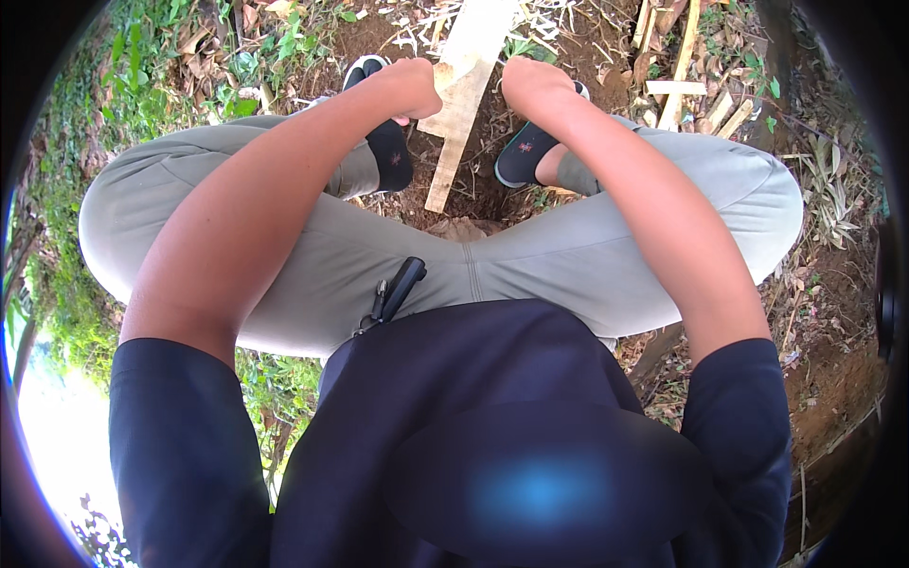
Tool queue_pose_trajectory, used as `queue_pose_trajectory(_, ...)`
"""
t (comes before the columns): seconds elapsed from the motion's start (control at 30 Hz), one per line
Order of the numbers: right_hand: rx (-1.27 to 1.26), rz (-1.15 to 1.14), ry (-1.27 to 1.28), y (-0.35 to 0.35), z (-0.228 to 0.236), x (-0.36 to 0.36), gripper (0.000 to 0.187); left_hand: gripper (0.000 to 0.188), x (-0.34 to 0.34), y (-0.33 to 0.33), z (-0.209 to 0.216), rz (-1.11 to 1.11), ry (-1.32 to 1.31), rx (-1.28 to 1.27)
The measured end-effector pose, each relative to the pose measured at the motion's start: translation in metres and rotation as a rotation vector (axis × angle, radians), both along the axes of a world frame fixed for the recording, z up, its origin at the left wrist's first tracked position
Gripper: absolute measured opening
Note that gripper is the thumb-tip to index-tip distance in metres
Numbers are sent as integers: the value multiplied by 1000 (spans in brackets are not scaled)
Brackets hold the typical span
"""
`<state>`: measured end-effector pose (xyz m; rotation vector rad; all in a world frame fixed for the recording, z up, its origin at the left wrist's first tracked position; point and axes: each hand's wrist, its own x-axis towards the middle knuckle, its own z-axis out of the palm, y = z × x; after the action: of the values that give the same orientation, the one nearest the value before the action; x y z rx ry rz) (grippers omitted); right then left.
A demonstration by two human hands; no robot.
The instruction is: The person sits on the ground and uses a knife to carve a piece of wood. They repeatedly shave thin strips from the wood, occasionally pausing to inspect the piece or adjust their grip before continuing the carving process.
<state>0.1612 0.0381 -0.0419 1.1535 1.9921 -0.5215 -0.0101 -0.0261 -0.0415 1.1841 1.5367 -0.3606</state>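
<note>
A pale wooden board (462, 118) lies lengthwise on the ground between my feet, narrowing to a thin strip at its near end. At the board's left edge my left hand (414, 90) is closed in a fist, its thumb side toward the wood. My right hand (535, 85) is also closed, just off the right edge of the board. Whatever either fist grips is hidden behind the fingers and the backs of the hands. Both forearms reach forward over my bent knees.
My dark shoes (390, 156) flank the board. Wood shavings (554, 21) lie around its far end. Several split wood strips (684, 66) are on the ground at the far right. Green plants (133, 71) grow at the left, among dry leaves. A black key-like item (405, 287) hangs at my waist.
</note>
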Motion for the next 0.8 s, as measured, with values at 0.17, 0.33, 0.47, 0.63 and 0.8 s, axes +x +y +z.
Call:
queue_pose_trajectory(0.17, -141, -35, 14, -15, 44, -10, 26, 29, 11, 4, 13, 110, -23, -29)
queue_pose_trajectory(0.33, -145, -116, 88, -43, 35, -4, 25, 29, 14, 3, 14, 137, -31, -10)
queue_pose_trajectory(0.47, -71, -166, 45, -54, 26, -8, 38, 32, 12, 0, 2, 125, -14, 0)
queue_pose_trajectory(0.63, 31, -282, -5, -69, 6, -24, 47, 33, 9, 2, 2, 72, 5, -1)
queue_pose_trajectory(0.8, 63, -312, -62, -77, 3, -37, 51, 33, 0, 2, -7, 62, 40, 13)
